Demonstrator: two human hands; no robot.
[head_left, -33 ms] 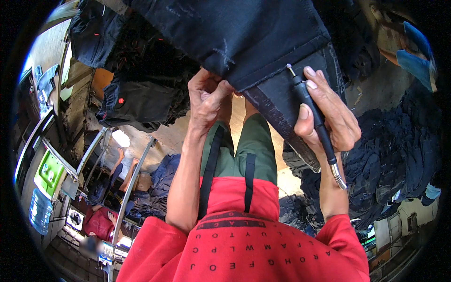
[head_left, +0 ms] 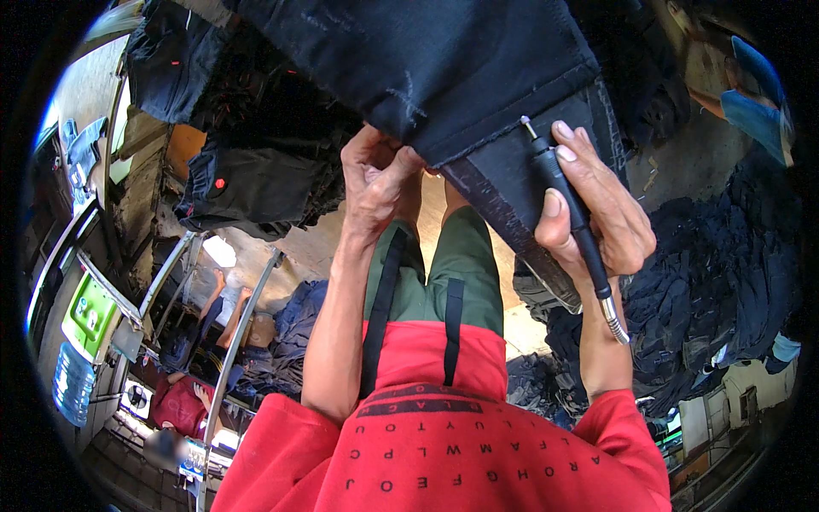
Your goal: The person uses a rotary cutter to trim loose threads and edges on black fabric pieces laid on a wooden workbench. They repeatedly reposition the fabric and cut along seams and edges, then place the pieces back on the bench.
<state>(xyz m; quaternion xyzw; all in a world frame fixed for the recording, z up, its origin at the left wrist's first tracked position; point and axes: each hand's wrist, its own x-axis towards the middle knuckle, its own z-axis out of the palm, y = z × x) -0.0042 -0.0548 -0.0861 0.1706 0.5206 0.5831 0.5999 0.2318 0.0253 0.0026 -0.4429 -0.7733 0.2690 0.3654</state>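
Dark denim trousers (head_left: 461, 68) lie stretched over a flat black board (head_left: 512, 183), with pale scuffed threads showing near their left edge. My left hand (head_left: 375, 179) pinches that lower left edge between thumb and fingers. A slim black rotary grinder handpiece (head_left: 570, 196) rests in the grip of my right hand (head_left: 610, 213), its thumb on one side and fingers on the other. The handpiece points up and left, its small pale tip close to the hem seam; whether the tip touches the cloth, I cannot tell. From its lower end runs a metal flexible shaft.
Dark garments (head_left: 256, 183) are stacked at the left, and a large heap of dark denim (head_left: 717, 273) covers the right. Past a metal rail (head_left: 239, 333) at lower left sits another person (head_left: 181, 401) in a dark red shirt. A green tray (head_left: 90, 316) and blue water jug (head_left: 73, 384) stand far left.
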